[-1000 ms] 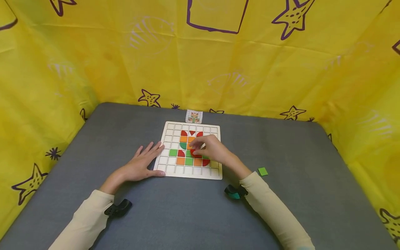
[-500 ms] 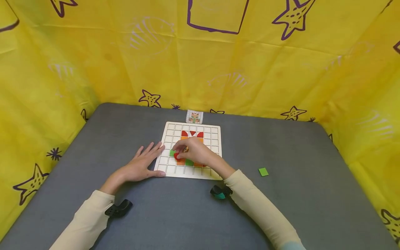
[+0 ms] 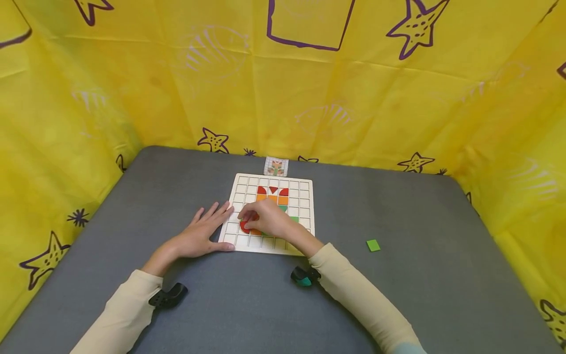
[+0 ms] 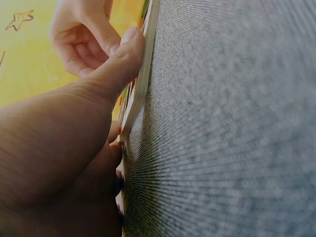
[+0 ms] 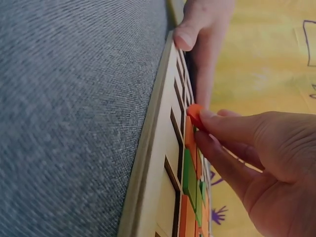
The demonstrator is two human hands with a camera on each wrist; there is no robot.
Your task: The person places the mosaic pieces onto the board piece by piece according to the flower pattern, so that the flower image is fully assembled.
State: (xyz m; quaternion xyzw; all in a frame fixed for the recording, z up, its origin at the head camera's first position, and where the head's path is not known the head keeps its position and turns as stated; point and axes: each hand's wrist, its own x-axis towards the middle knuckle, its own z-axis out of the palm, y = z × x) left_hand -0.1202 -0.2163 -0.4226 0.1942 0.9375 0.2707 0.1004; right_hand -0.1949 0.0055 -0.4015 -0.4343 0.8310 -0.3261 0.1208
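A light wooden grid board [image 3: 305, 231] lies on the grey table, with red, orange and green tiles set in several of its squares. My left hand [image 3: 199, 235] rests at the board's left side, fingers spread, its thumb and fingertips touching the edge. Over the lower left of the pattern, my right hand [image 3: 270, 218] pinches a red tile [image 5: 194, 115] between thumb and fingers. In the right wrist view the tile is tilted beside an orange tile [image 5: 189, 133] and a green tile [image 5: 189, 173]. The right hand hides some tiles in the head view.
Behind the board lies a small pattern card [image 3: 276, 167]. A loose green square tile [image 3: 373, 245] is on the table to the right. Yellow cloth [image 3: 283, 98] with purple drawings hangs around the table [image 3: 230, 305] at the back and sides.
My right hand has moved left across the board with the red tile, from the middle of the pattern to its lower left. The left hand has stayed at the board's edge.
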